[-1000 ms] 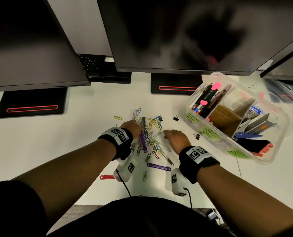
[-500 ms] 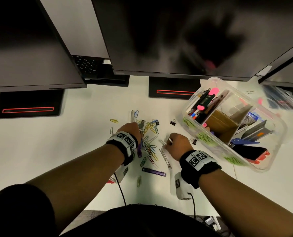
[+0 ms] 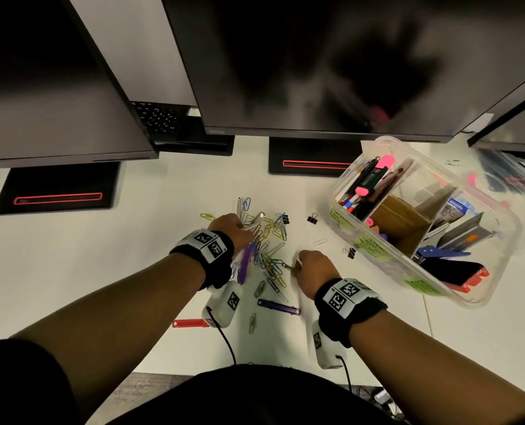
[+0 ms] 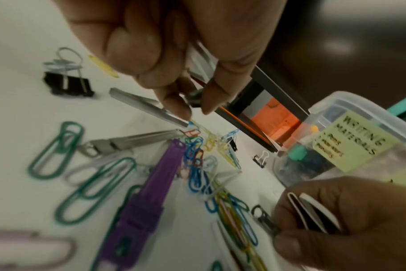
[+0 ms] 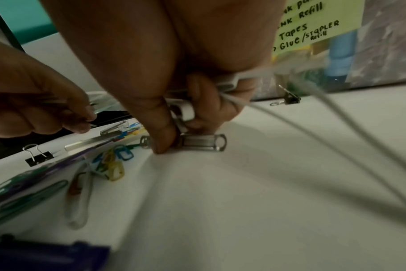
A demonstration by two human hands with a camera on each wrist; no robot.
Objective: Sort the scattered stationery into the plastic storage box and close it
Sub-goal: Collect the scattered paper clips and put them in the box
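both hands have closed in on the clip pile (image 3: 266, 243) since a second ago. your right hand (image 3: 312, 269) holds white strips curled in its palm, thumb pressing a flat metal clip (image 5: 203, 142) to the desk. left hand (image 3: 232, 230) pinches something small, can't tell what. clips are light, stiff, slippery: pinch by the edges. plastic storage box (image 3: 500, 240) sits open to your right.

Both forearms stretched forward, wrists banded. Left hand (image 3: 235, 230) has fingers (image 4: 174, 102) curled, pinching downward; right hand (image 3: 312, 268) is fisted, fingers (image 5: 162, 139) pinching low too.
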